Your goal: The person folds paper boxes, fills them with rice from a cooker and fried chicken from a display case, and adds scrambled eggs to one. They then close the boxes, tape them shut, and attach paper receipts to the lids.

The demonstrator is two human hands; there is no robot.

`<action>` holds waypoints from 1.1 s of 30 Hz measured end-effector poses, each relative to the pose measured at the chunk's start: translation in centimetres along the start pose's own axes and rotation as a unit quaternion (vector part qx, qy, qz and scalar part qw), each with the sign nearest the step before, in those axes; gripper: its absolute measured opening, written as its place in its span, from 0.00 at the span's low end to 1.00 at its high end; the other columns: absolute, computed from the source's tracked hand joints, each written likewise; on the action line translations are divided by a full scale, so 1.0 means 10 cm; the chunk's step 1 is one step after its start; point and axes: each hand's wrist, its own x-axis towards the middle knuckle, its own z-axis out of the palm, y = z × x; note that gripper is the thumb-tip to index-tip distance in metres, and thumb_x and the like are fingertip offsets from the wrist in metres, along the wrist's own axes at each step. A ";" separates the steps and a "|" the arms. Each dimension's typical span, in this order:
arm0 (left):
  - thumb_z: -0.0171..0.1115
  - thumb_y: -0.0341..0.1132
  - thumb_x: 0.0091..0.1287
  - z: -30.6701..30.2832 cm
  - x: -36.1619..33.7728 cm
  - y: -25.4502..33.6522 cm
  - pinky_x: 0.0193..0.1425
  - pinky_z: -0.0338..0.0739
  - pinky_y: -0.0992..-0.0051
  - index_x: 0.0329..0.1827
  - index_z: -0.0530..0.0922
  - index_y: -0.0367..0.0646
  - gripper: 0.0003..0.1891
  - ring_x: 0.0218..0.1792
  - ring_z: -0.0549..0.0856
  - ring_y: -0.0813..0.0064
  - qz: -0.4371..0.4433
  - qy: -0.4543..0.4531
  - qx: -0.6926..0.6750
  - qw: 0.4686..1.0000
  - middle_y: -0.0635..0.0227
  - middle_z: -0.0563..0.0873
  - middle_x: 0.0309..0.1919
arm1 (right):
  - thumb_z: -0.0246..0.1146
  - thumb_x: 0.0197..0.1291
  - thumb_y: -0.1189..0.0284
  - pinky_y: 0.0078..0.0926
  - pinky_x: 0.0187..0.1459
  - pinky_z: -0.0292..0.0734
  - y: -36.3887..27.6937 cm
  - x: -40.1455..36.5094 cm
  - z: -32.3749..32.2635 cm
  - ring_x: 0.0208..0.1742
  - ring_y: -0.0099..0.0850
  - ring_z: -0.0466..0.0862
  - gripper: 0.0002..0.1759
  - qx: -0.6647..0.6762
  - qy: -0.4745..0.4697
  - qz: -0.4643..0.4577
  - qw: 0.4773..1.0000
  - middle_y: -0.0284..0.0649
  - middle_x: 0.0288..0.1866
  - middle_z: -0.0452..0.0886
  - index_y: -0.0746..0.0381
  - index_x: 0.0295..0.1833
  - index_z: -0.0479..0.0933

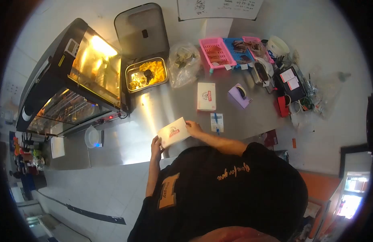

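Note:
A white box with a red and black print [172, 132] is held between my two hands over the front part of the steel counter. My left hand [156, 146] grips its left end, with fingers closed on the edge. At the box's upper right end, my right hand [193, 128] holds the corner. A second white printed box [206, 97] lies on the counter beyond my right hand. Beside it is a small printed paper [216, 122] with a blue pen [217, 126] on it.
A lit display warmer [94, 72] stands at the left. Behind are a steel pan of yellow food [154, 70], a plastic bag [183, 64] and a pink basket [216, 52]. A purple tape dispenser [239, 96] and red tape [282, 106] are at the right.

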 end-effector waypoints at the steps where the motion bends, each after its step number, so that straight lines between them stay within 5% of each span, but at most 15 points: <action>1: 0.59 0.42 0.73 0.01 0.00 -0.02 0.39 0.83 0.66 0.73 0.66 0.48 0.27 0.46 0.83 0.64 0.017 -0.013 -0.002 1.000 0.61 0.75 0.57 | 0.61 0.66 0.62 0.38 0.58 0.77 0.03 0.02 -0.02 0.52 0.44 0.84 0.25 0.011 -0.010 0.010 1.000 0.51 0.53 0.84 0.63 0.64 0.75; 2: 0.61 0.40 0.72 0.01 0.00 -0.05 0.40 0.84 0.65 0.74 0.65 0.50 0.29 0.49 0.83 0.63 0.031 -0.024 -0.005 0.999 0.60 0.74 0.58 | 0.62 0.65 0.63 0.39 0.60 0.75 0.06 0.02 -0.04 0.55 0.45 0.83 0.25 0.022 -0.023 0.020 0.999 0.52 0.55 0.83 0.62 0.65 0.75; 3: 0.69 0.44 0.65 -0.05 0.00 -0.05 0.59 0.75 0.46 0.78 0.60 0.54 0.39 0.65 0.74 0.58 -0.004 -0.073 -0.002 0.997 0.56 0.68 0.67 | 0.63 0.64 0.64 0.39 0.63 0.74 0.10 0.03 -0.06 0.58 0.47 0.82 0.26 0.032 -0.036 0.031 0.998 0.53 0.56 0.82 0.60 0.66 0.74; 6: 0.70 0.34 0.65 -0.07 0.10 0.02 0.44 0.87 0.67 0.76 0.62 0.52 0.37 0.53 0.83 0.60 -0.021 0.016 0.129 0.991 0.54 0.67 0.68 | 0.67 0.60 0.65 0.41 0.70 0.66 -0.16 0.03 -0.21 0.68 0.48 0.74 0.31 -0.042 -0.054 -0.005 0.998 0.52 0.64 0.77 0.57 0.70 0.71; 7: 0.73 0.37 0.59 -0.07 0.11 0.07 0.49 0.84 0.62 0.76 0.62 0.54 0.41 0.58 0.78 0.56 0.078 0.002 0.249 0.965 0.54 0.66 0.69 | 0.68 0.59 0.65 0.42 0.71 0.65 -0.29 -0.05 -0.29 0.69 0.47 0.72 0.33 -0.111 -0.067 -0.079 0.988 0.52 0.65 0.76 0.56 0.70 0.70; 10: 0.84 0.45 0.42 -0.01 0.07 0.50 0.63 0.78 0.49 0.76 0.61 0.60 0.55 0.72 0.65 0.44 0.358 -0.039 0.557 0.748 0.52 0.64 0.72 | 0.69 0.55 0.67 0.46 0.71 0.63 -0.75 -0.19 -0.64 0.72 0.45 0.69 0.35 -0.301 -0.095 -0.298 0.901 0.48 0.67 0.74 0.55 0.70 0.70; 12: 0.86 0.50 0.31 0.34 -0.20 0.89 0.70 0.69 0.46 0.75 0.63 0.62 0.60 0.75 0.56 0.43 0.327 -0.187 0.630 0.679 0.53 0.63 0.73 | 0.68 0.55 0.67 0.47 0.69 0.65 -0.79 -0.21 -0.72 0.71 0.43 0.70 0.31 -0.363 -0.120 -0.404 0.831 0.45 0.64 0.76 0.56 0.65 0.73; 13: 0.85 0.48 0.33 0.44 -0.21 0.84 0.70 0.70 0.50 0.74 0.65 0.64 0.57 0.73 0.61 0.44 0.296 -0.195 0.683 0.639 0.56 0.62 0.74 | 0.68 0.54 0.67 0.47 0.68 0.66 -0.77 -0.21 -0.73 0.70 0.42 0.71 0.29 -0.371 -0.134 -0.443 0.805 0.44 0.63 0.77 0.57 0.63 0.74; 16: 0.85 0.45 0.36 0.49 -0.10 0.97 0.69 0.72 0.54 0.72 0.69 0.61 0.53 0.72 0.63 0.45 0.286 -0.226 0.618 0.697 0.58 0.65 0.73 | 0.67 0.53 0.68 0.43 0.64 0.72 -0.65 0.03 -0.71 0.64 0.42 0.76 0.23 -0.279 -0.145 -0.476 0.821 0.44 0.59 0.78 0.57 0.57 0.76; 18: 0.74 0.34 0.51 0.42 -0.01 0.99 0.60 0.79 0.61 0.58 0.81 0.45 0.27 0.61 0.80 0.53 0.396 -0.233 0.476 0.750 0.55 0.81 0.58 | 0.67 0.52 0.67 0.39 0.61 0.75 -0.50 0.10 -0.71 0.61 0.42 0.79 0.21 -0.196 -0.106 -0.469 0.855 0.44 0.57 0.79 0.57 0.54 0.76; 20: 0.69 0.30 0.55 0.37 -0.26 1.21 0.58 0.80 0.63 0.55 0.82 0.41 0.21 0.55 0.84 0.54 0.370 -0.201 0.509 0.751 0.56 0.85 0.52 | 0.64 0.56 0.70 0.37 0.58 0.77 -0.57 -0.02 -0.81 0.57 0.45 0.80 0.17 -0.090 -0.076 -0.360 0.925 0.45 0.53 0.81 0.60 0.52 0.77; 24: 0.67 0.27 0.57 0.29 -0.22 0.68 0.54 0.81 0.63 0.53 0.84 0.45 0.18 0.50 0.85 0.58 0.524 -0.067 0.462 0.712 0.60 0.87 0.47 | 0.60 0.59 0.74 0.39 0.61 0.75 -0.62 -0.29 -0.77 0.59 0.46 0.80 0.16 -0.043 -0.022 -0.334 0.941 0.46 0.56 0.81 0.61 0.53 0.79; 28: 0.67 0.26 0.56 0.35 -0.29 0.59 0.53 0.80 0.61 0.59 0.80 0.46 0.24 0.51 0.83 0.55 0.570 0.015 0.508 0.645 0.58 0.81 0.57 | 0.59 0.58 0.76 0.39 0.64 0.74 -0.45 -0.23 -0.58 0.62 0.46 0.79 0.18 -0.076 -0.003 -0.300 0.951 0.47 0.62 0.79 0.59 0.54 0.81; 29: 0.66 0.24 0.57 0.45 -0.42 0.66 0.57 0.80 0.60 0.66 0.74 0.45 0.29 0.56 0.81 0.50 0.495 0.079 0.516 0.694 0.52 0.74 0.65 | 0.61 0.56 0.80 0.38 0.64 0.74 -0.43 -0.18 -0.59 0.61 0.48 0.79 0.17 -0.047 0.012 -0.299 0.953 0.49 0.61 0.80 0.60 0.52 0.83; 33: 0.64 0.24 0.61 0.41 -0.25 0.52 0.65 0.76 0.58 0.72 0.67 0.43 0.33 0.64 0.75 0.44 0.283 -0.007 0.485 0.827 0.46 0.69 0.69 | 0.58 0.56 0.83 0.37 0.63 0.75 -0.39 -0.15 -0.61 0.61 0.48 0.79 0.19 -0.064 -0.014 -0.322 0.945 0.48 0.60 0.81 0.60 0.52 0.84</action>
